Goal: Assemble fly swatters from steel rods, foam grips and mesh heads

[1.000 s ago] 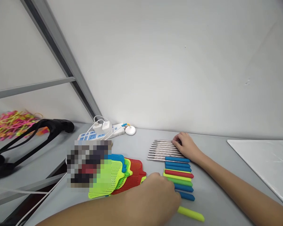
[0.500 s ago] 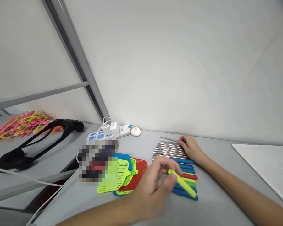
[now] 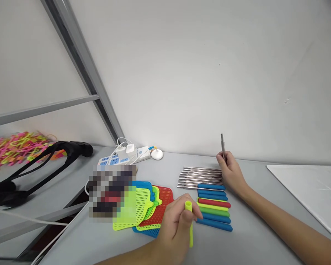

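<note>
My left hand (image 3: 179,221) is closed around a yellow-green plastic handle tube (image 3: 189,207), held upright with its open end on top. In my right hand (image 3: 230,171) a thin metal rod (image 3: 223,144) is gripped, pointing up above the table. Beside that hand lies a row of metal rods (image 3: 198,176), parallel to each other. In front of them several coloured handle tubes (image 3: 213,211) lie side by side in blue, red, yellow and green. Left of my left hand, perforated fly swatter heads (image 3: 135,206) in yellow-green, red and blue overlap in a pile.
A power strip (image 3: 114,161) with white chargers and a round white device (image 3: 157,154) stand near the wall. On the left are a black frame-like object (image 3: 44,165), a pink and yellow heap of strips (image 3: 22,147) and a metal post. A white sheet (image 3: 306,195) lies at right.
My right hand has lifted the metal rod off the table and turned it upright. My left hand has moved slightly down and tipped the yellow-green handle tube from slanted to upright.
</note>
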